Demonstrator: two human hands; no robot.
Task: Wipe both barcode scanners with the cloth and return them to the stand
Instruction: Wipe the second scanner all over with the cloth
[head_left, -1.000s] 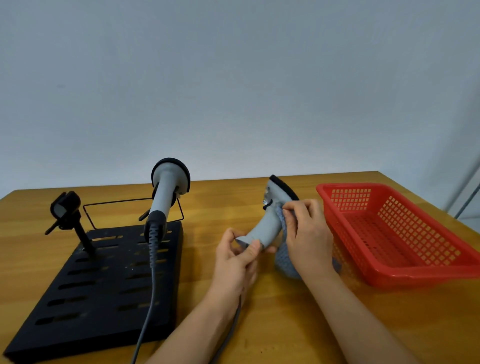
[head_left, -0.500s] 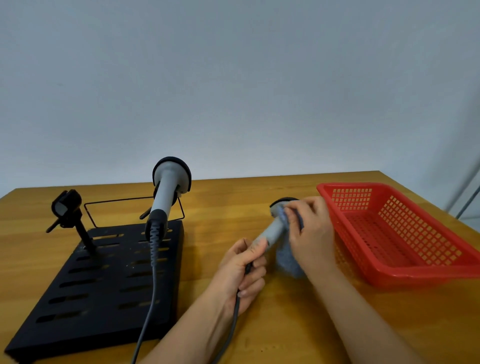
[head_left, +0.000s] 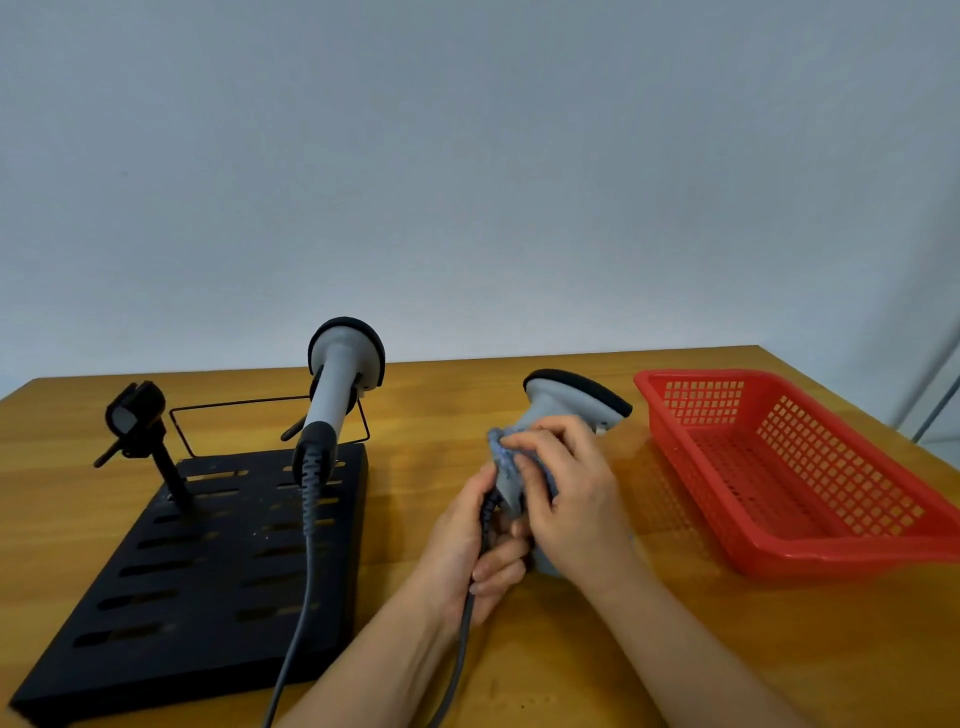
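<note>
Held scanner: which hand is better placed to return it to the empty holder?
Probably the left hand: it grips the held scanner at its handle, nearer the empty holder. The right hand holds the cloth.

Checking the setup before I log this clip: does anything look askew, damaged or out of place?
Nothing stands out. One scanner sits upright on the stand; the left holder is empty only because its scanner is held by the left hand while the right hand wipes it with the cloth.
</note>
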